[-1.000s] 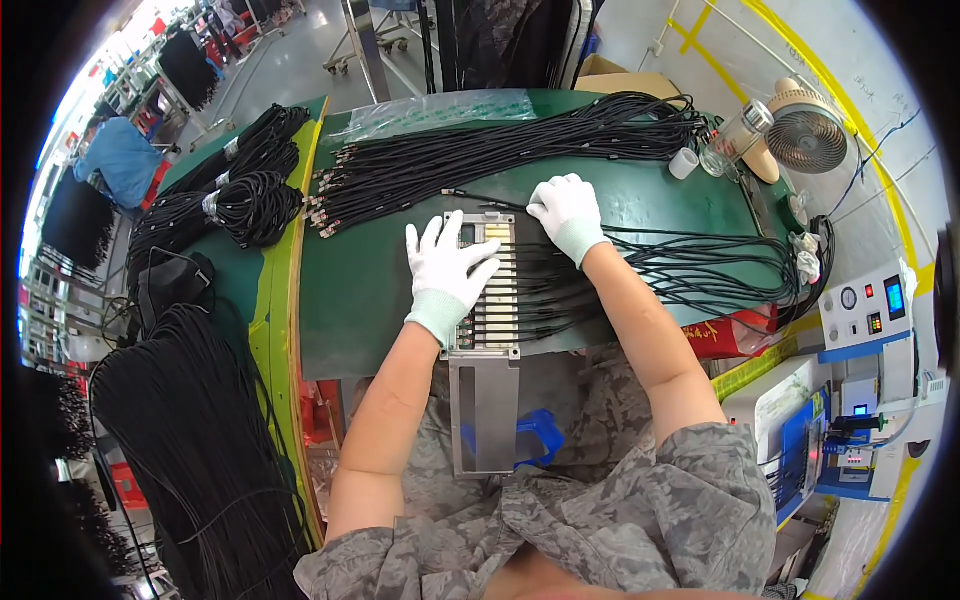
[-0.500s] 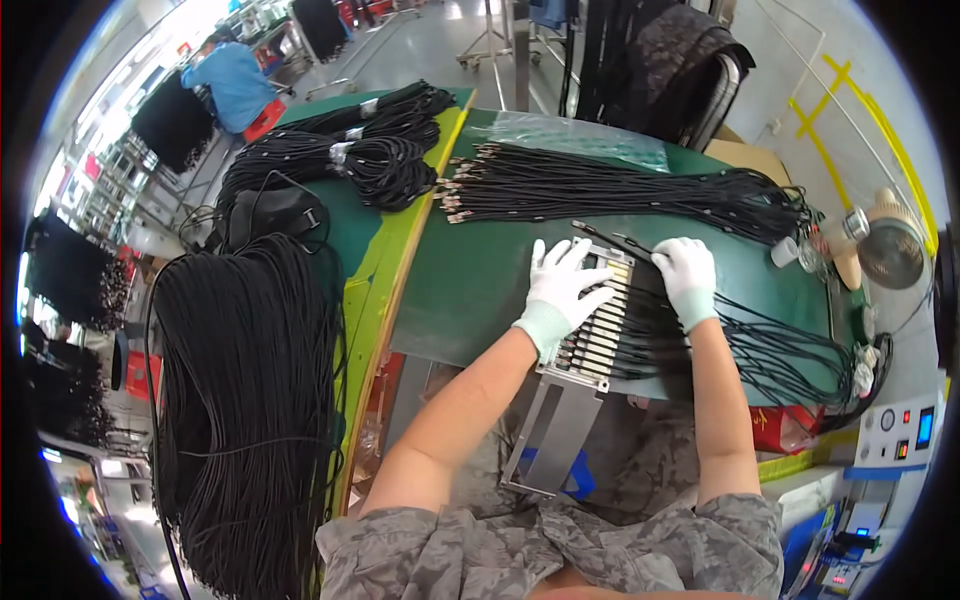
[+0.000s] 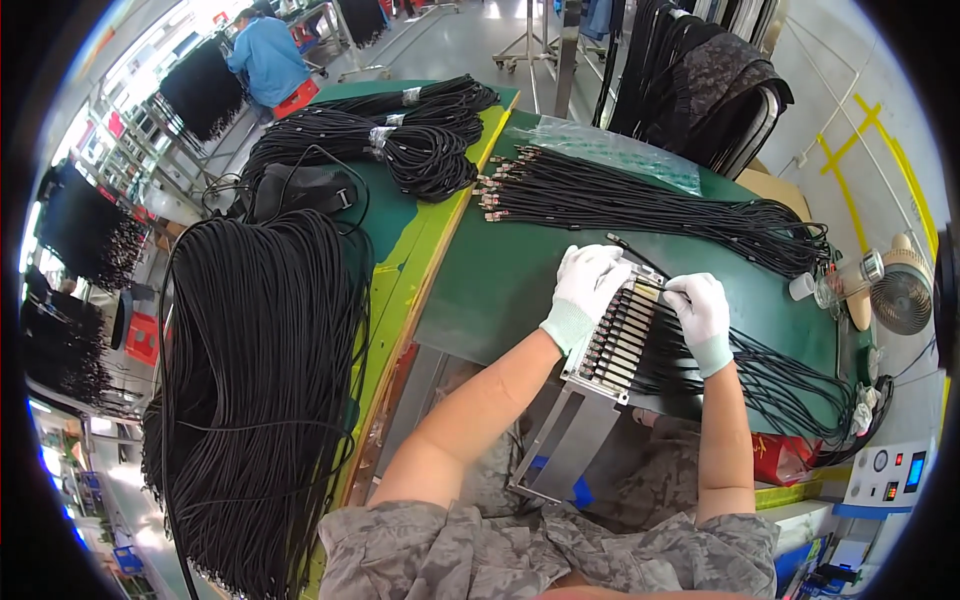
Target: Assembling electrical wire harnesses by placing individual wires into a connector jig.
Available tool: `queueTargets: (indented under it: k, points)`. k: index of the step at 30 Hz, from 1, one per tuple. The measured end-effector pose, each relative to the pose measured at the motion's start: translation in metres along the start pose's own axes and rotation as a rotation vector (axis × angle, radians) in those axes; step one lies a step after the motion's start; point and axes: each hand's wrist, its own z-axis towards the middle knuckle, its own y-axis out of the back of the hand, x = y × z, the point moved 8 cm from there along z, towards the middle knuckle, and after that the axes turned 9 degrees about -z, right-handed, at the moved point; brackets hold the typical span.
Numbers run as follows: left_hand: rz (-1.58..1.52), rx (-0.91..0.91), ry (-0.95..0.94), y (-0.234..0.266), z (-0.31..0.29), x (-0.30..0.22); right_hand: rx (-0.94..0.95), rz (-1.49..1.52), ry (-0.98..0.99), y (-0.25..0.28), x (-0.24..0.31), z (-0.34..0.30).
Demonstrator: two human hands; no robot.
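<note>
A metal fixture [image 3: 612, 345] with a row of slots stands at the table's front edge, black cables seated side by side in it. My gloved left hand [image 3: 588, 290] rests over its far left end, fingers drawn together; what lies under the fingertips is hidden. Just right of the fixture's far end, my gloved right hand [image 3: 703, 312] pinches a black cable between thumb and fingers. Beyond the left hand, a loose cable end [image 3: 614, 239] points away from the fixture. The seated cables [image 3: 775, 365] trail right across the table.
A bundle of black cables with metal ends [image 3: 640, 195] lies across the green table [image 3: 470, 290]. Coiled cables [image 3: 420, 150] and a large cable heap [image 3: 260, 390] are on the left. A small fan [image 3: 902, 290] stands at right. A person in blue [image 3: 268, 60] is at far left.
My right hand's fingers have come in to the fixture's far end with a cable. My left hand's spread fingers have drawn together. The whole view has shifted, moving the scene rightward.
</note>
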Motion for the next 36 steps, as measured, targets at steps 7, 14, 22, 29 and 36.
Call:
queueTargets:
  k: [7,14,22,29,36]
  points:
    - [0.05,-0.029,-0.34,-0.008,-0.009,-0.03,0.051,0.121,0.019,-0.014,0.031,-0.005]
    - [0.169,-0.219,-0.303,0.029,0.007,-0.027,0.113,0.13,-0.154,0.002,-0.011,-0.004]
    - [0.23,-0.088,-0.024,0.017,0.005,0.014,0.12,-0.077,-0.09,-0.002,-0.022,-0.008]
    - [0.212,-0.008,0.088,0.013,-0.001,0.021,0.164,-0.134,-0.06,-0.007,-0.023,-0.012]
    - [0.219,0.047,0.11,0.01,-0.001,0.026,0.125,-0.153,0.016,-0.009,-0.021,-0.01]
